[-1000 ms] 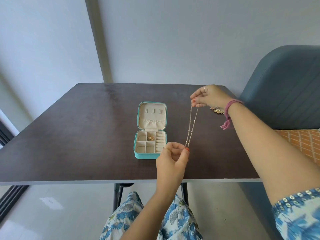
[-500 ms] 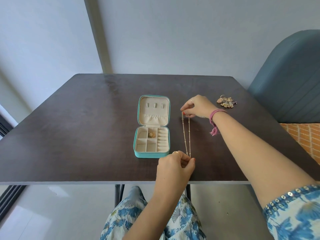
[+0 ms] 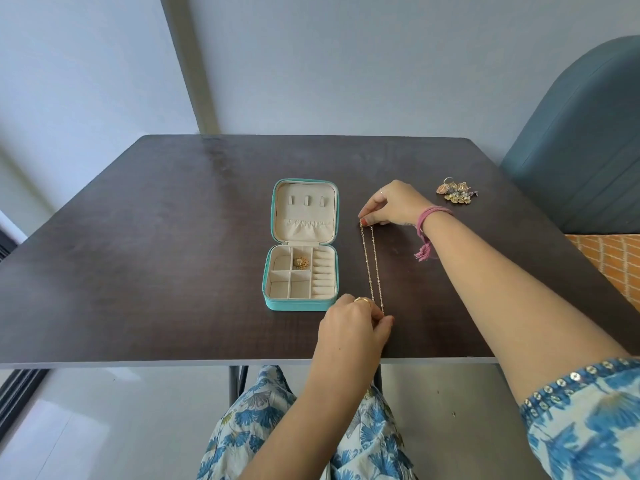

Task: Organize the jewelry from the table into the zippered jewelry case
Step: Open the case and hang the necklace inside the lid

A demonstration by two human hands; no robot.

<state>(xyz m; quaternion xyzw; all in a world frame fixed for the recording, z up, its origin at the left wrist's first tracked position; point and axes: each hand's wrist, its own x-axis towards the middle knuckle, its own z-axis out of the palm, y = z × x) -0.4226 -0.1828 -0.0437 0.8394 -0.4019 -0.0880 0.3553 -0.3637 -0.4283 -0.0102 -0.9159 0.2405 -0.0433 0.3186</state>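
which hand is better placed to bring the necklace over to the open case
Probably left. The left hand pinches the necklace right by the case; the right hand holds the far end, farther from the compartments.

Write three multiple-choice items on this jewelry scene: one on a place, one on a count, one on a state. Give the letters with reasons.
1. Where does the gold necklace lie relative to the jewelry case?
A. inside it
B. on the table right of it
C. left of it

2. How many small tabs show in the case lid?
A. one
B. three
C. five

3. What is the left hand doing?
A. pinching the necklace's near end
B. resting flat
C. gripping the case

Answers:
1 B, the chain stretches along the table beside the case's right edge.
2 B, three tabs sit in a row.
3 A, its fingertips pinch the chain while the right hand holds the far end.
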